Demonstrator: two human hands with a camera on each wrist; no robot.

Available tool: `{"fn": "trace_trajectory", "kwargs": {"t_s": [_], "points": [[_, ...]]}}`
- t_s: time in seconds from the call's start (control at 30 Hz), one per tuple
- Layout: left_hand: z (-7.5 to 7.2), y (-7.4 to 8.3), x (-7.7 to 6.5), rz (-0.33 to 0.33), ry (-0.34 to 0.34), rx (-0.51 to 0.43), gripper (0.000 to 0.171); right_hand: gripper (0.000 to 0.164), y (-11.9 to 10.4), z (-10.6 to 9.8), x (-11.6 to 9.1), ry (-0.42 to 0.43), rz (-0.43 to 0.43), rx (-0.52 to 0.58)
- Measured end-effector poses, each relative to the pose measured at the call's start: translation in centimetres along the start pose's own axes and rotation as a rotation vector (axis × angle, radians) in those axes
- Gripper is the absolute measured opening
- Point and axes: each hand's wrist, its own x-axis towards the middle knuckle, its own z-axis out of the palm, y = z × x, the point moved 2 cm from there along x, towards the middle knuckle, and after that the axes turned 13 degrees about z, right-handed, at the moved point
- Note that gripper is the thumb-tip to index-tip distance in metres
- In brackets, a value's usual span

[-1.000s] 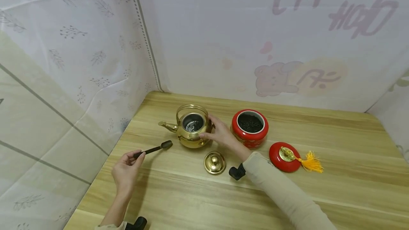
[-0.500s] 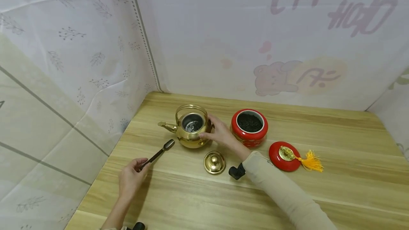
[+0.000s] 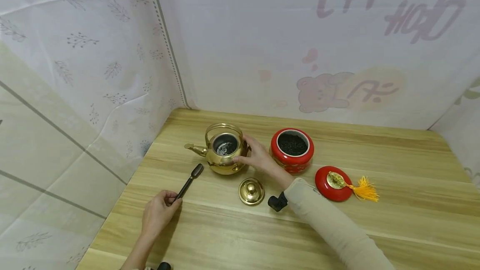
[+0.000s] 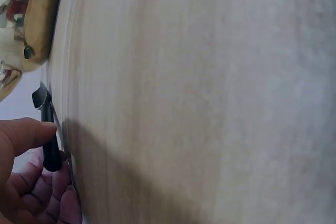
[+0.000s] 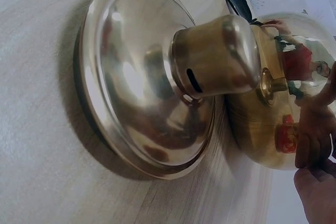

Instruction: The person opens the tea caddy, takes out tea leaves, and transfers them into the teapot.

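In the head view my left hand (image 3: 157,213) pinches the handle of a dark tea scoop (image 3: 188,184), close over the table and angled toward the teapot. The left wrist view shows the thumb on the scoop's dark handle (image 4: 51,156). A gold teapot (image 3: 219,165) with a spout at left and an upright loop handle stands uncovered, dark specks inside. Its right side is gripped by my right hand (image 3: 260,157), thumb in front and fingers behind, partly hidden. Just in front of the pot lies its gold lid (image 3: 251,191), seen large in the right wrist view.
A red jar (image 3: 290,162) full of dark loose tea stands right of the teapot, beside my right forearm. Its red lid (image 3: 323,184) with a yellow tassel (image 3: 366,190) lies farther right. Patterned cloth walls (image 3: 240,53) border the wooden table (image 3: 393,220) behind and at left.
My left hand has moved to the right and toward me, and the scoop has swung to a steeper angle, its bowl still near the pot. My right hand stays on the teapot.
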Motion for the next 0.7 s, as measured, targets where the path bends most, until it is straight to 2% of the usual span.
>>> {"fn": "trace_trajectory", "kwargs": {"t_s": [0.13,0.7], "points": [[0.13,-0.08,-0.01,-0.014,-0.021,0.000,0.020,0.075,-0.08,-0.03,-0.01,-0.003,0.007,-0.006],[0.35,0.10,0.00,-0.005,-0.032,0.008,0.021,0.076,-0.25,-0.12,-0.05,-0.002,0.004,-0.004]]}}
